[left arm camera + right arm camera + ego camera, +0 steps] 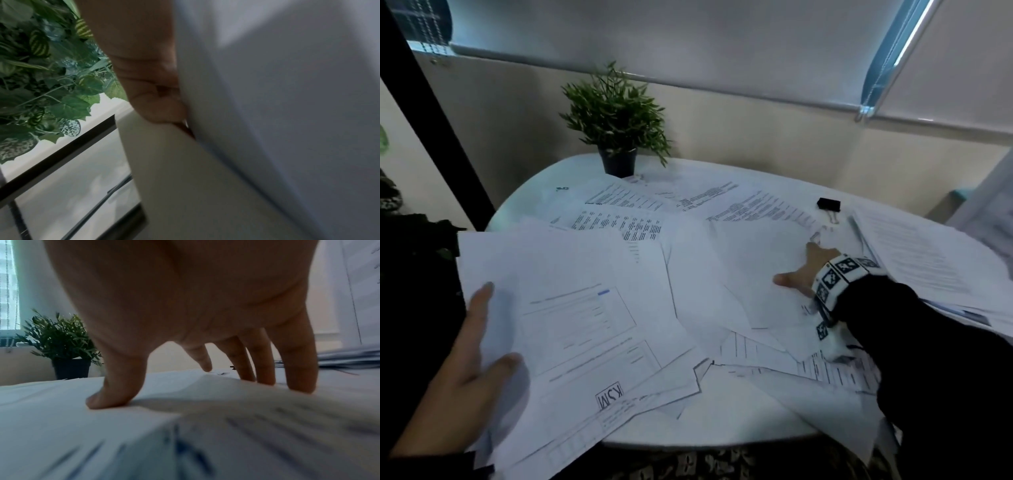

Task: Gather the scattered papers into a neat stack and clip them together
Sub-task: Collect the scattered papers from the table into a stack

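Many printed white papers [722, 260] lie scattered and overlapping across a round white table [739, 431]. At the near left, my left hand [477, 342] grips a sheaf of sheets [571, 318], thumb on top. The left wrist view shows fingers [150, 91] against white paper [287, 113]. My right hand [803, 270] presses flat with spread fingers on a sheet at the table's right-middle; in the right wrist view its thumb [115, 394] and fingertips [300, 382] touch the paper [185, 404]. A black binder clip [828, 204] lies beyond the right hand, apart from it.
A small potted plant [616, 116] stands at the table's far edge, with papers reaching its pot. More sheets [928, 263] lie piled at the right edge. A small dark object [562, 188] sits at the far left. Some papers overhang the near edge.
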`<state>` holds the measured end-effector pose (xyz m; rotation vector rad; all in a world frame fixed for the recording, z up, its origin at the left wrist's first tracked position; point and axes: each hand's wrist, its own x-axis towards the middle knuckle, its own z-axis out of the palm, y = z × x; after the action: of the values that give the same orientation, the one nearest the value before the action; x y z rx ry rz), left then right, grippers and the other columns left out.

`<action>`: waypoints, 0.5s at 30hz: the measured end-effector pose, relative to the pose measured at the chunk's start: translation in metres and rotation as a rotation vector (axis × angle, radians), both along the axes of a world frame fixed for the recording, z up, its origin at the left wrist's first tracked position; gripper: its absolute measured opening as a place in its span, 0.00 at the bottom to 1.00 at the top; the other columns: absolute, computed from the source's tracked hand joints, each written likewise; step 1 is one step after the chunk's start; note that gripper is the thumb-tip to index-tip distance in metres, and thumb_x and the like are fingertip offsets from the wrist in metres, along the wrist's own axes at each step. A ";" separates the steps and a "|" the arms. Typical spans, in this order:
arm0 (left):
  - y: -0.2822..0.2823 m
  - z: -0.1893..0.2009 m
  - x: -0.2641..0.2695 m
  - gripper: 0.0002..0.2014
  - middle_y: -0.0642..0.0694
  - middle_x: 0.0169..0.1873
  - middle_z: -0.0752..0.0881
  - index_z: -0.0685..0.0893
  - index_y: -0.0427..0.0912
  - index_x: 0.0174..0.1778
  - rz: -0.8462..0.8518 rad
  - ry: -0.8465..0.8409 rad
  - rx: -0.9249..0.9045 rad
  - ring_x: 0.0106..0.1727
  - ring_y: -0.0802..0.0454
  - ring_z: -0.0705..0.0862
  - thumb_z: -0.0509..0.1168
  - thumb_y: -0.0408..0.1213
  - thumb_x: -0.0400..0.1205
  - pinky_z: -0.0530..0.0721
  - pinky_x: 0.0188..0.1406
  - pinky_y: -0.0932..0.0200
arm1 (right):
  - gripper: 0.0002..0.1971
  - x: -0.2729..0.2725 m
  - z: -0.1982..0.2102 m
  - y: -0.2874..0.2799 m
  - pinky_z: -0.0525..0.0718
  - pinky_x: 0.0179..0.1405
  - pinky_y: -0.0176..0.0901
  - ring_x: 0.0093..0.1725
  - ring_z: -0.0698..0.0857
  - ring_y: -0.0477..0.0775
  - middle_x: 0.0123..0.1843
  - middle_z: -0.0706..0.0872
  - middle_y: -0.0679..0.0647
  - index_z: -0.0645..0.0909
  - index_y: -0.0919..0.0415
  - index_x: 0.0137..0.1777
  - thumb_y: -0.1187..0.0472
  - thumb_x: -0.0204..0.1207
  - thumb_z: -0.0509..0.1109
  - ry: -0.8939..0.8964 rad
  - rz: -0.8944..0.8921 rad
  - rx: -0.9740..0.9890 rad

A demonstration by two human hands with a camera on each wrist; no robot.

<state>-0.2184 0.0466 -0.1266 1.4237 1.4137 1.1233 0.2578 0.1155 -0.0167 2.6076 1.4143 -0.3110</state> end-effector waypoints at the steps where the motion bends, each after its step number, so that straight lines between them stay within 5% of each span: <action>1: 0.000 0.008 0.008 0.36 0.71 0.76 0.63 0.61 0.64 0.79 -0.050 -0.010 -0.013 0.77 0.69 0.61 0.60 0.24 0.83 0.59 0.75 0.51 | 0.56 0.003 0.002 0.000 0.75 0.68 0.51 0.70 0.76 0.63 0.75 0.72 0.63 0.57 0.61 0.80 0.31 0.59 0.74 0.028 -0.014 0.031; 4: 0.011 -0.007 0.004 0.35 0.62 0.76 0.72 0.74 0.56 0.74 -0.050 0.075 0.033 0.79 0.63 0.64 0.56 0.14 0.79 0.59 0.78 0.44 | 0.53 0.009 0.005 -0.003 0.71 0.71 0.50 0.72 0.74 0.64 0.74 0.73 0.65 0.56 0.63 0.80 0.41 0.62 0.80 0.074 -0.026 0.118; 9: 0.014 -0.015 0.009 0.33 0.52 0.71 0.79 0.79 0.53 0.69 -0.064 -0.124 0.030 0.72 0.63 0.76 0.54 0.12 0.78 0.69 0.68 0.52 | 0.49 0.023 0.001 -0.018 0.75 0.62 0.49 0.68 0.77 0.64 0.71 0.76 0.65 0.63 0.65 0.76 0.33 0.63 0.74 -0.006 -0.059 0.079; 12: 0.009 -0.008 0.016 0.30 0.55 0.65 0.84 0.81 0.50 0.64 -0.066 -0.217 0.057 0.66 0.63 0.81 0.53 0.12 0.79 0.73 0.64 0.54 | 0.43 0.036 0.009 -0.017 0.75 0.53 0.43 0.64 0.81 0.62 0.68 0.79 0.63 0.65 0.62 0.75 0.45 0.64 0.79 0.041 -0.079 0.114; 15: 0.008 -0.011 0.016 0.28 0.53 0.64 0.85 0.81 0.52 0.64 -0.047 -0.280 0.045 0.59 0.51 0.82 0.54 0.15 0.80 0.75 0.56 0.55 | 0.34 0.041 0.018 -0.015 0.78 0.55 0.45 0.62 0.82 0.63 0.67 0.80 0.63 0.72 0.64 0.68 0.55 0.64 0.81 -0.012 -0.069 0.163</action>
<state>-0.2026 0.0548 -0.1372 1.2666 1.1581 1.2758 0.2985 0.1004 0.0008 2.7869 1.4034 -0.1961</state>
